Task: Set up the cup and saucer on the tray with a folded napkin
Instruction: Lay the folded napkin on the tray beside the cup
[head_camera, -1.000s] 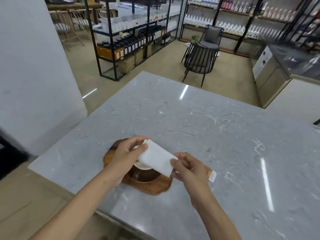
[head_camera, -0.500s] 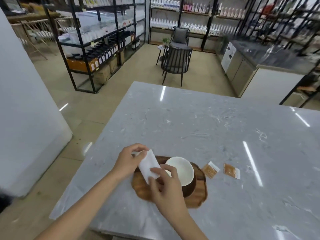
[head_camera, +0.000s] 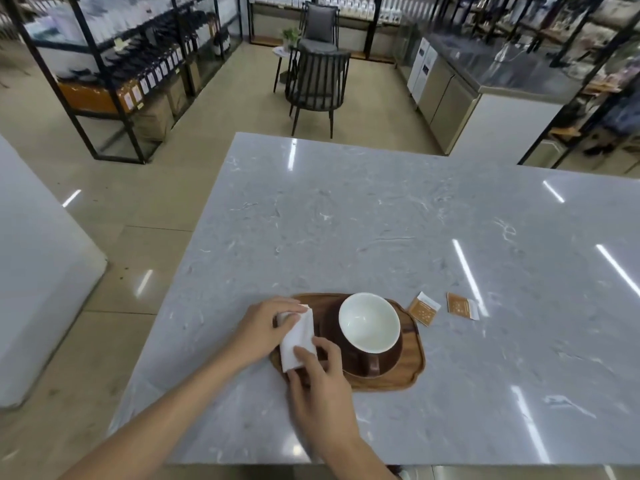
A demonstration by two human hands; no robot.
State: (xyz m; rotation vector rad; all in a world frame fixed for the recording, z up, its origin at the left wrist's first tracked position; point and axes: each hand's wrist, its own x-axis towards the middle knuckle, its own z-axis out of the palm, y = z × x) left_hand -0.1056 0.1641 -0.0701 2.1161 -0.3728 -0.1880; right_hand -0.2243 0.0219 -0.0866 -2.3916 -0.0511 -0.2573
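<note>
A brown wooden tray lies near the front edge of the grey marble table. On it stands a brown cup with a white inside, set on a brown saucer, handle toward me. A folded white napkin lies on the tray's left part, beside the saucer. My left hand grips the napkin's far end. My right hand presses fingers on its near end.
Two small orange sachets lie on the table just right of the tray. The table's left edge drops to the floor. Dark chairs, shelving and a counter stand beyond the table.
Both hands have brought the napkin down from above the cup onto the tray's left side. My view has swung right, so the tray now sits more centrally.
</note>
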